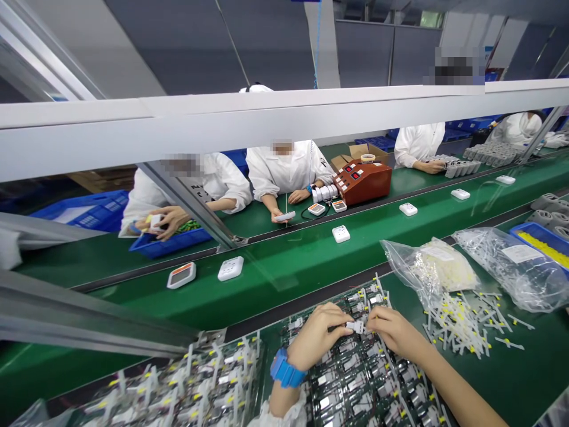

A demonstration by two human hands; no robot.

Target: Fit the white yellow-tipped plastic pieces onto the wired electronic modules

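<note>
My left hand (323, 333), with a blue band (288, 367) at the wrist, pinches a small white part (355, 327) from its left side. On the part's right side, the closed fingers of my right hand (393, 332) meet it. Both hands are above a clear tray (344, 379) with rows of small white and metallic parts, some bearing pale stems with yellow pieces. Another such tray (178, 394) lies at the lower left. To the right of my right hand is a loose pile of pale stems with yellow bits (462, 323).
Plastic bags (448, 261) and a blue bin (544, 240) of yellow pieces lie at right. White devices (230, 268) rest on the green belt (284, 267). A metal post (191, 201) and crossbar (284, 118) stand ahead. Several people in white work beyond, near a red-brown box (367, 181).
</note>
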